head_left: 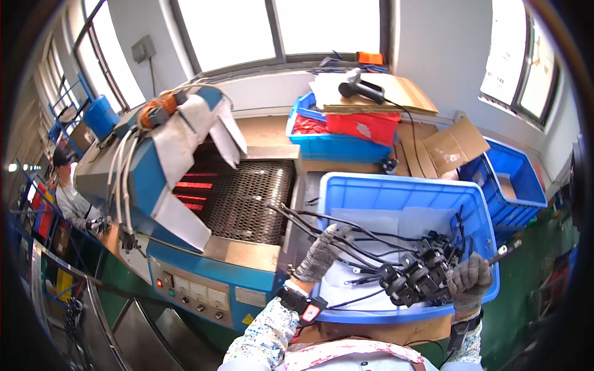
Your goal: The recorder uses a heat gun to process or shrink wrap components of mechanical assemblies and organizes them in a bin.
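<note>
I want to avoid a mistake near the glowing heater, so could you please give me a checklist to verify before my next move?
1. Both hands gloved: ok; left hand and right hand wear grey gloves.
2. Left hand's hold: ok; its fingers are around black cables.
3. Heater glowing: ok; red bars show inside the machine.
4. Cable ends clear of the mesh belt: cannot tell; some reach over its edge, but contact is unclear.
5. Belt running: cannot tell from one picture.
6. Cables separated: not ok; they cross each other, with black connectors heaped in the blue tub.
</note>
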